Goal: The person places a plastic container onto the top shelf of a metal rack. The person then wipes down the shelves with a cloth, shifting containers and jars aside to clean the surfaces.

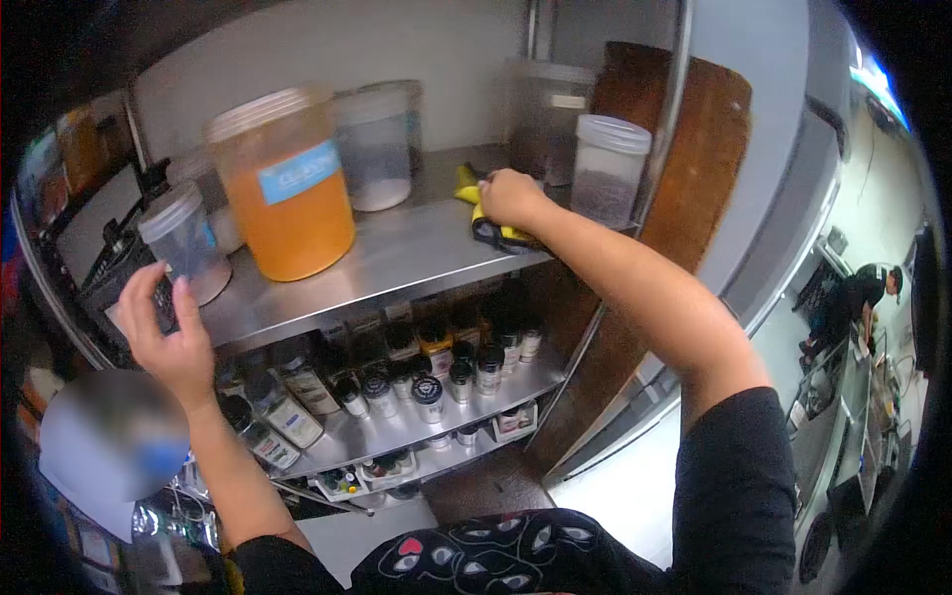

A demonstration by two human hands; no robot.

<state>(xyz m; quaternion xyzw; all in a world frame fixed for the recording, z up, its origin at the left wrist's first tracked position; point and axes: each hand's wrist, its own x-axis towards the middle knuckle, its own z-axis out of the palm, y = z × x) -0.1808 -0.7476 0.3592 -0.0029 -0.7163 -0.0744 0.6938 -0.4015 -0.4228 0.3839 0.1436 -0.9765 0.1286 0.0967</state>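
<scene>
On the metal shelf (421, 238), my right hand (518, 201) is closed around a crumpled yellow-and-black cloth (486, 226), pressing it onto the surface near the front edge. To its right stands a clear lidded jar (605, 183) with dark contents. My left hand (169, 332) is raised with fingers apart and holds nothing. It is nearest a small clear jar (183, 238) at the shelf's left end; whether the fingertips touch that jar I cannot tell. Between my hands stand a large container of orange powder (297, 223) with a blue label and a clear tub (375, 149) holding some white powder.
A lower shelf (397, 436) carries several spice bottles with black lids. A brown wooden board (719, 149) leans at the right. Another large container (545, 119) stands at the back. One person (109, 446) is close at lower left; another person (858, 297) bends over at far right.
</scene>
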